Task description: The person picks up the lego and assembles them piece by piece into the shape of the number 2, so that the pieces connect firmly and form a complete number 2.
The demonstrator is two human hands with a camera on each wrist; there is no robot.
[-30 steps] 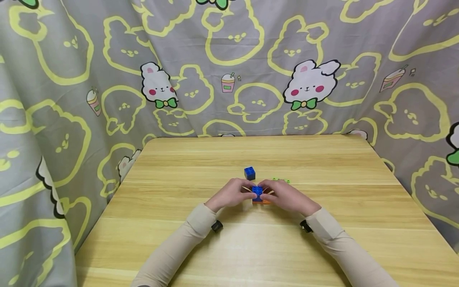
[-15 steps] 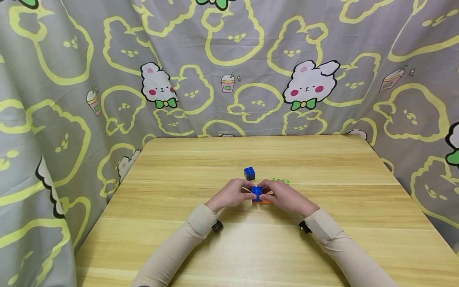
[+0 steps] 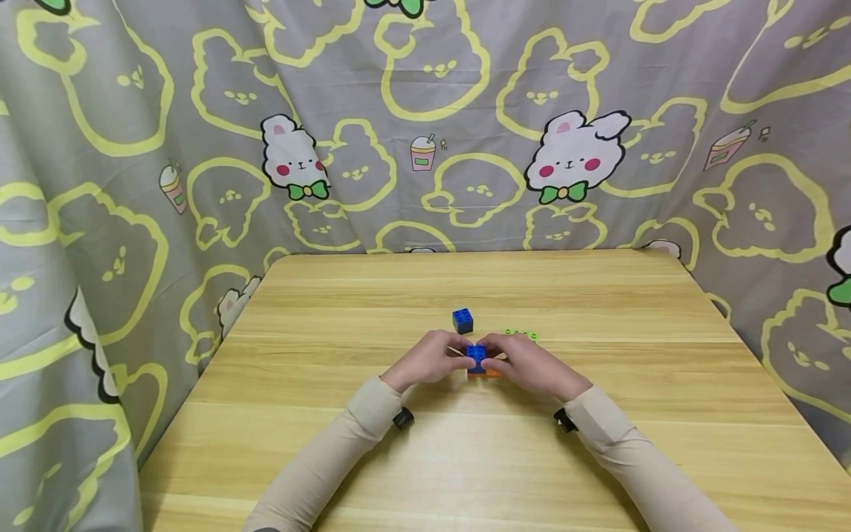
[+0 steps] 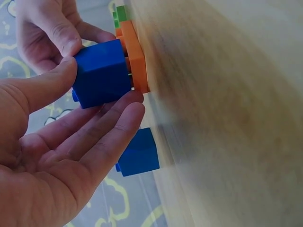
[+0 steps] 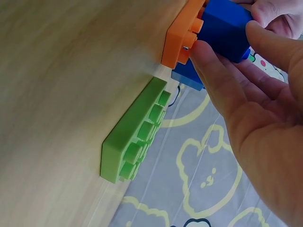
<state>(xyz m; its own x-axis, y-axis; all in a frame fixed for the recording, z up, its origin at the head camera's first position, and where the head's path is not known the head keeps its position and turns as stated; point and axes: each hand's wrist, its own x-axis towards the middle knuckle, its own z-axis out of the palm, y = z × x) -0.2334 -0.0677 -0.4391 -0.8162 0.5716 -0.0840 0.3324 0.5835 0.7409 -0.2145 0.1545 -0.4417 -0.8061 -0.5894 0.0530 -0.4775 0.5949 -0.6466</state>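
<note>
Since the earlier frames almost nothing is changing: both hands are staying closed in on the same blue brick at mid-counter, and the loose pieces are lying where they were.

The left hand [image 3: 428,360] is pinching the blue brick [image 4: 102,73] between thumb and fingertips, the fingers [image 4: 102,130] only lightly bent beneath it. The right hand [image 3: 528,364] is gripping the same brick from the opposite side, thumb and fingers [image 5: 215,78] curled onto it. The blue brick is sitting on the studs of an orange plate [image 4: 137,56], which is lying flat on the counter [image 3: 465,458].

A second blue brick [image 3: 462,321] is standing just behind the hands. A green plate [image 5: 137,130] is lying studs-up just beside the orange plate.

No containers are showing. The counter is light wood; a grey curtain [image 3: 425,118] printed with yellow outlines and white rabbits is hanging behind and beside it.
</note>
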